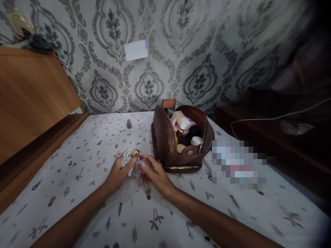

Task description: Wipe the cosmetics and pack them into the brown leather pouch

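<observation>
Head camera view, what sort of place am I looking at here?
Probably a room in a home, perhaps a bedroom, though I can't be certain. The ornate wallpaper, the printed white sheet spread below it and the wooden panel at the left suggest that.

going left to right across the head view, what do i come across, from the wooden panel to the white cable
Wooden panel → left hand → shiny gold item → right hand → open brown bag → white cable.
</observation>
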Tool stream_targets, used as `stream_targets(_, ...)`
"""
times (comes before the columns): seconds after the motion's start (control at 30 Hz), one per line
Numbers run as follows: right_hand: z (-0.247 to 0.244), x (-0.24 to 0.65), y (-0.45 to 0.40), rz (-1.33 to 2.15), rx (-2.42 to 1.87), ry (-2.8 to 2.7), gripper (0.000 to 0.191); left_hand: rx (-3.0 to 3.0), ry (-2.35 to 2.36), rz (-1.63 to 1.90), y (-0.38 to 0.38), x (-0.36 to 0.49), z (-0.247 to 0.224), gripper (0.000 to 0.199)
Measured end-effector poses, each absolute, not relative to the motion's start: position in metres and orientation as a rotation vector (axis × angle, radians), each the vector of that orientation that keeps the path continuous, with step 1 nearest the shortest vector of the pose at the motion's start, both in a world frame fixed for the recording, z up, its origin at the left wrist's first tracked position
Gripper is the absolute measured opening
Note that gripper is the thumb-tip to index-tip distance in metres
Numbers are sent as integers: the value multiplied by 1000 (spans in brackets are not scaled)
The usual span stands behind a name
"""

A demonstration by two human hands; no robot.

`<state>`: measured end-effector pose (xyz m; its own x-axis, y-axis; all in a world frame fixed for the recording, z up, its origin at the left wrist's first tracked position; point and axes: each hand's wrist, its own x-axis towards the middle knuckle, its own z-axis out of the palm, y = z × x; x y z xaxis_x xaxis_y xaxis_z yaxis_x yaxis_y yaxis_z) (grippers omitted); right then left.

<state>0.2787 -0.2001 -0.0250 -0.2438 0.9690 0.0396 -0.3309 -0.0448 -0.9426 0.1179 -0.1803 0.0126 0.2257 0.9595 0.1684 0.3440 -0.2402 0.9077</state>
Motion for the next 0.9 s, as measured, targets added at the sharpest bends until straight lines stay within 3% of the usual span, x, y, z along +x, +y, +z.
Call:
stream_targets(0.23,-19,281,-208,1421,-801,-1163,48,2013,1131,789,-185,121,16,38)
stream_targets(0.43,-17,280,-210,1437,-804,-1129,50,2014,1256,846,-186,125,9,41)
stream_targets(0.67,-20,278,-212,1494,-822,-1212,46,1618,1485,993,-176,121,7,51)
stream_targets(0.9,-19,279,-216,1231,-860,-1291,19,1210,1526,808,-166,116,20,46)
